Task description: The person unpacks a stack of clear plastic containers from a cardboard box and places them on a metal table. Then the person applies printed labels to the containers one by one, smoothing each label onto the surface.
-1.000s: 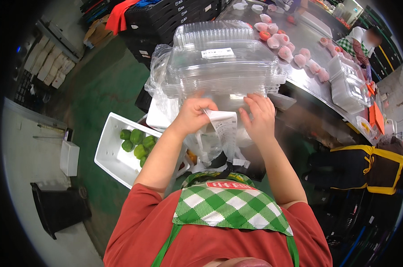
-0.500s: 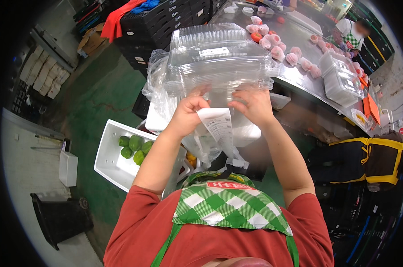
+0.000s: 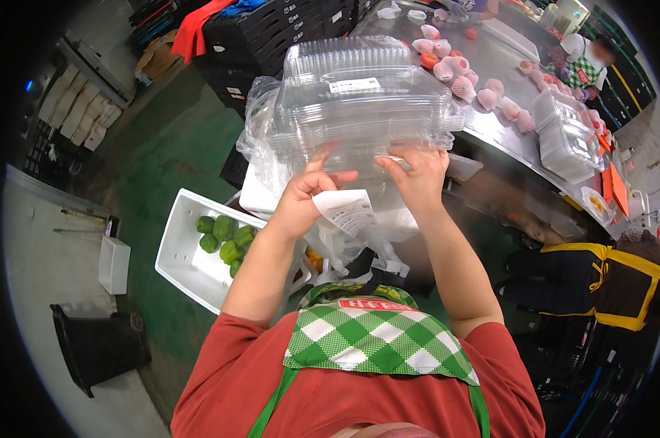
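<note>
Up front, both hands raised against a tall stack of clear plastic clamshell boxes, held above the near edge of the long metal surface. Left hand curled at the stack's lower left edge, thumb and fingers pinching a white paper label that hangs down below. Right hand closed on the lower right edge of the stack, fingers tucked under the bottom box. Clear plastic bag bunched around the stack's left side. Down left, on the green floor, a white foam box with green fruit in one corner. Farther along the surface, pink-netted fruit in a loose row and another stack of clear boxes. Far right, another person in a dark apron with yellow trim.
</note>
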A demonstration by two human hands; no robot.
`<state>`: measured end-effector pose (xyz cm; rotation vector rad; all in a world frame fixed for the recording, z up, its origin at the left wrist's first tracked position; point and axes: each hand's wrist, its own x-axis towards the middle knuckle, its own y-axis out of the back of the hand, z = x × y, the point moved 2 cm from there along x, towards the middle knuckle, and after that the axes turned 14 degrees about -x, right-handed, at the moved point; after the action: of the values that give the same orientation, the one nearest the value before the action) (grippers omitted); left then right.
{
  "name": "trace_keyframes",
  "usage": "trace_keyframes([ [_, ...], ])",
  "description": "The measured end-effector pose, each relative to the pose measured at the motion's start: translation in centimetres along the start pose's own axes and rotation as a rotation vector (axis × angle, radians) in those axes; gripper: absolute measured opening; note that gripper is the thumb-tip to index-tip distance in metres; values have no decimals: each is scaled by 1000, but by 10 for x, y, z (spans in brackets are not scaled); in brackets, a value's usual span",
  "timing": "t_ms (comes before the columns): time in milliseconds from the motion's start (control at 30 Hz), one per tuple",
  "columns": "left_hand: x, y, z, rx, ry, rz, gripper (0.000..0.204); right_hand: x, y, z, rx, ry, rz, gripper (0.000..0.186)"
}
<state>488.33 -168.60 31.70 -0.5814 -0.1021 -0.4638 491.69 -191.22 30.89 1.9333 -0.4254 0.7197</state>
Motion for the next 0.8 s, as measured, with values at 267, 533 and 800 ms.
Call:
trace_keyframes([
  [267,-15,-10,-5,150,-31,37,17,-3,0,0,41,-22,12,29],
  [533,-38,-37,-10,1121,-289,45,14,2,0,1,59,-30,62,30],
  [800,-28,-39,-23,1484,-466,72,17,5,1,1,35,-33,80,31],
])
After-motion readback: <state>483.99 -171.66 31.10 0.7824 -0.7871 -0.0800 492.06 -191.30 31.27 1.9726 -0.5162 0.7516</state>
